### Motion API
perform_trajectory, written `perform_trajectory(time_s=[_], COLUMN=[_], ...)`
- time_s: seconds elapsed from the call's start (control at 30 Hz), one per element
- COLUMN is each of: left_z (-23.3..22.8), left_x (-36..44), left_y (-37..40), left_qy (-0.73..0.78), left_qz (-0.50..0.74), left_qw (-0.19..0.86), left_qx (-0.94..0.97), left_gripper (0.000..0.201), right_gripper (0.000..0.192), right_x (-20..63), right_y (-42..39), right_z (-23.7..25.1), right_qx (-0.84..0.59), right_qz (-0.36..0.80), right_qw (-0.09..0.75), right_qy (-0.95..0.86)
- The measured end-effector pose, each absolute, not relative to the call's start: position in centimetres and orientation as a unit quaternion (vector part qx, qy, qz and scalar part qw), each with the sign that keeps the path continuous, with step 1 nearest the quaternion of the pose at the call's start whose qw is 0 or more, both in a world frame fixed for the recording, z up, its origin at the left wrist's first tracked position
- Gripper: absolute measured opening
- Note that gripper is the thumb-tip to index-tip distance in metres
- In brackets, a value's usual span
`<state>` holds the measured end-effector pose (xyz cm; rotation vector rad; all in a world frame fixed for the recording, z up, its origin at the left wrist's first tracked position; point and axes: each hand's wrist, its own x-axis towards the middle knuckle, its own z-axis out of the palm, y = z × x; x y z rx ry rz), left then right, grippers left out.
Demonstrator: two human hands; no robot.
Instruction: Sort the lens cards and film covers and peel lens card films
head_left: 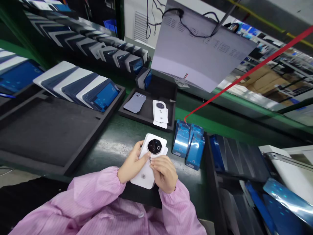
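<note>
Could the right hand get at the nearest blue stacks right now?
Probably yes: nothing visible stands between the right hand and the blue stacks, though it is occupied at the white panel.

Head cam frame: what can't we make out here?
All in the head view:
- Right hand: whatever its fingertips pinch is hidden by the fingers and too small to tell.
- Left hand: fingertips behind the white panel, hidden by it.
- Lower mark on that panel: too small to read.
- Blue sheet, lower right: cut off by the right edge.
</note>
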<state>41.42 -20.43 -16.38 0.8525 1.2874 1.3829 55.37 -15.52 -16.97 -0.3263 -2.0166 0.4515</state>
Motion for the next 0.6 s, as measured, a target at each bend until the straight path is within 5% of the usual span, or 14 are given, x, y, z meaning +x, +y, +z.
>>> perform_trajectory(time_s=[0.13, 0.6], left_z=[-16.38, -16.46], left_x=[41.34, 41.41], left_y=[-20.35, -20.55], left_qy=[0.521, 0.527], left_qz=[0.577, 0.586], left_qw=[0.534, 0.507], left_qx=[0.333, 0.349], left_gripper=[0.040, 0.038], right_gripper=[0.038, 0.024], right_x=[55.32, 55.89], right_y=[-15.50, -15.36], right_z=[-17.01, -16.53], right_qx=[-0.123, -0.115], right_qz=[0.198, 0.153], right_qw=[0.526, 0.494], right_qy=[-0.818, -0.848])
